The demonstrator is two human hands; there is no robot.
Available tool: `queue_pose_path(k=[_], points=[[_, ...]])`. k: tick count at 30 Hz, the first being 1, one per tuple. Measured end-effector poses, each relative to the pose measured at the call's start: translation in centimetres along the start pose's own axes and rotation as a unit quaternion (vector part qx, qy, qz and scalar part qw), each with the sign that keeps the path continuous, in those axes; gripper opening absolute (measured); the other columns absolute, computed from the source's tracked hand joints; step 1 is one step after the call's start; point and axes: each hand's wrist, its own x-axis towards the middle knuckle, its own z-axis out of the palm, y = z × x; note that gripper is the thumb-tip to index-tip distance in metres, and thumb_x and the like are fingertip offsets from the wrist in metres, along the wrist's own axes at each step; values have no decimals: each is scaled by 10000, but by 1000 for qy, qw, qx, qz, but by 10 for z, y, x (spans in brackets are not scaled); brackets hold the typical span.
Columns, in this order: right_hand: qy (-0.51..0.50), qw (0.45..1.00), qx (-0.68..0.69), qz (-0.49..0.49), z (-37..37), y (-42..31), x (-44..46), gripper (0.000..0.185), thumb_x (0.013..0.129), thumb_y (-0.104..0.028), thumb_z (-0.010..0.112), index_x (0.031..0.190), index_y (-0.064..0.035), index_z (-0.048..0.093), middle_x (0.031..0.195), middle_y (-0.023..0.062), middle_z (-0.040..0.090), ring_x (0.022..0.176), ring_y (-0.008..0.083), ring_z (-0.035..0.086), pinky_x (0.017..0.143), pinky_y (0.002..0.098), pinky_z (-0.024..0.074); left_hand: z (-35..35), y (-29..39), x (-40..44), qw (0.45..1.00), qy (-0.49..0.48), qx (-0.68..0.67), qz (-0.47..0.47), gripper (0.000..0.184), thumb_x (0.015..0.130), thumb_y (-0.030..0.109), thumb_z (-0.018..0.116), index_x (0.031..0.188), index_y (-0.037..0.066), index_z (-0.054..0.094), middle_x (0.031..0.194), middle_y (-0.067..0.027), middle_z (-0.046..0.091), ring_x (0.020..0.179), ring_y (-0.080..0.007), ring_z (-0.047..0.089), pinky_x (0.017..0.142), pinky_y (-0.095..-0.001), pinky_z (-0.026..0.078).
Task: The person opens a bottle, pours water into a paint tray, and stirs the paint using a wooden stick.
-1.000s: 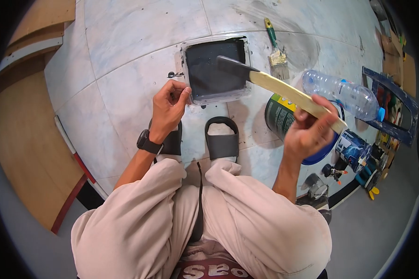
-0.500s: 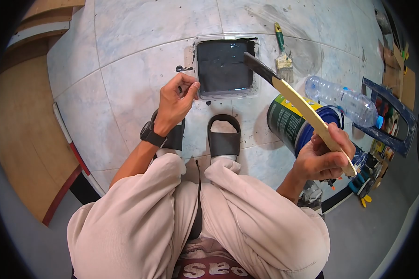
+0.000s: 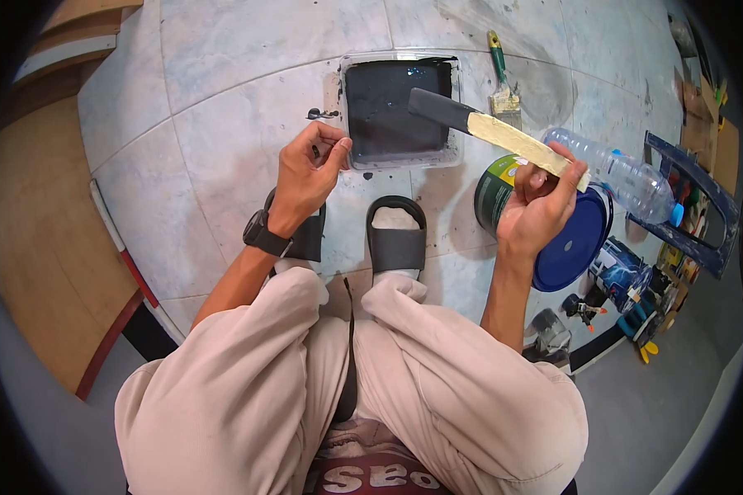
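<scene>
In my right hand is a flat pale wooden stick, gripped at its bare end. Dark paint coats its far part, which hangs over a clear plastic container. Dark paint fills much of that container on the floor. My left hand, wearing a black watch, is closed in a pinch at the container's left rim; its fingertips appear to hold the edge. Below my right wrist stands a paint bucket with a blue lid, partly hidden by the hand.
A green-handled paintbrush lies right of the container. Beyond the bucket are a plastic bottle and a dark blue frame. Tools and a small clear cup sit at the right. A wooden panel borders the left side.
My right hand has moved up and left, and the stick has swung to a flatter angle, its painted end further over the container. My left hand stays at the rim.
</scene>
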Motion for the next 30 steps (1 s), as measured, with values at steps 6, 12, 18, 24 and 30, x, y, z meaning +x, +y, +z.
queue_pose_path(k=[6, 12, 18, 24, 30], points=[[-12, 999, 18, 40, -4, 6, 4, 500, 1115, -449, 502, 1120, 31, 641, 654, -19, 422, 554, 78, 370, 512, 253, 266, -1, -1, 0, 1000, -2, -8, -2, 83, 1031, 67, 669, 1043, -10, 640, 895, -21, 669, 750, -73, 644, 687, -235, 538], [-106, 962, -224, -113, -4, 22, 11, 464, 1140, -390, 466, 1097, 22, 675, 711, -5, 522, 590, 86, 446, 533, 224, 341, 0, 1, -1, 1000, 1, -6, 0, 77, 1031, 66, 670, 1039, -6, 643, 886, -10, 667, 742, -59, 634, 664, -218, 501], [-307, 836, -303, -339, 20, 51, 16, 222, 979, -23, 661, 1188, -61, 725, 910, 98, 701, 749, 206, 677, 625, 322, 524, 2, -1, 0, 1000, 14, -20, 18, 66, 1012, 31, 670, 1014, -26, 638, 828, -24, 664, 713, -63, 633, 650, -223, 512], [-461, 764, -313, -327, 29, 53, -11, 370, 882, 27, 712, 1231, -95, 729, 860, 102, 645, 734, 276, 669, 626, 371, 531, 2, -1, 0, 1000, 14, 6, 14, 84, 1019, 51, 673, 1023, -26, 639, 827, -18, 662, 715, -61, 630, 659, -222, 513], [-519, 725, -368, -264, 6, 19, -23, 320, 864, -105, 788, 1182, -94, 748, 828, 63, 623, 700, 248, 654, 613, 378, 527, 3, 4, -1, 1000, 20, -8, 16, 80, 1020, 52, 675, 1027, -21, 644, 835, -14, 666, 717, -54, 622, 666, -220, 510]])
